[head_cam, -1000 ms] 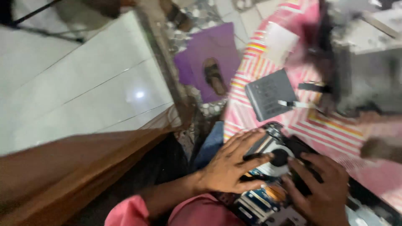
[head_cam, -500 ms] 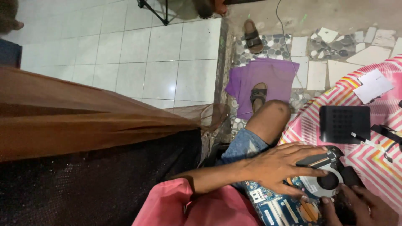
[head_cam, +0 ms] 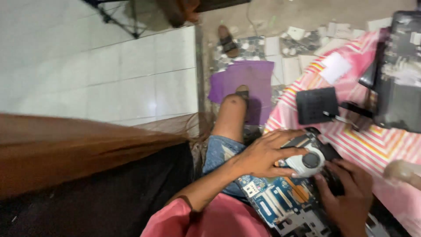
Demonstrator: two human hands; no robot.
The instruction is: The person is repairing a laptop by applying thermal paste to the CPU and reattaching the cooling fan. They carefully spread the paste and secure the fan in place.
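The left hand [head_cam: 265, 153] lies open, fingers spread across the cooling fan [head_cam: 309, 161] on a blue circuit board [head_cam: 280, 204] at five o'clock. The right hand [head_cam: 346, 197] curls around the fan's black edge.

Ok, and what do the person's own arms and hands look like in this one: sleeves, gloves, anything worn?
Both hands are bare: no gloves, and no rings or watch that I can make out. The left hand comes off a bare forearm, with a short pink sleeve ending near the elbow. The right hand enters from the bottom edge; its wrist and any sleeve are out of frame. The picture is slightly blurred.
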